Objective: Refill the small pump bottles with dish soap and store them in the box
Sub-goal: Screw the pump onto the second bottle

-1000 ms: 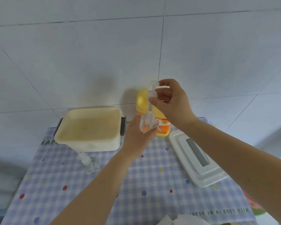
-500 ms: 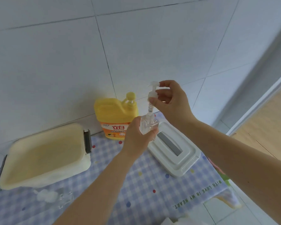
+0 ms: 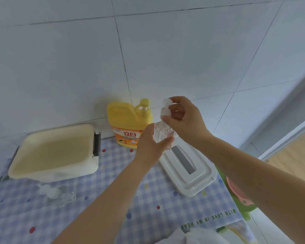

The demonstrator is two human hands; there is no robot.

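Head view: two pump bottles (image 3: 163, 132), one jug (image 3: 128, 123), one box (image 3: 54, 152).

I had the table (image 3: 113, 199) against the wall (image 3: 60, 59). The box (image 3: 53, 152) sat at the back left, the soap jug (image 3: 128, 124) right of it by the wall, and the lid (image 3: 188, 175) lay further right. A second small bottle (image 3: 58, 195) lay in front of the box. My hands held a small bottle (image 3: 163, 132) above the table, before the jug
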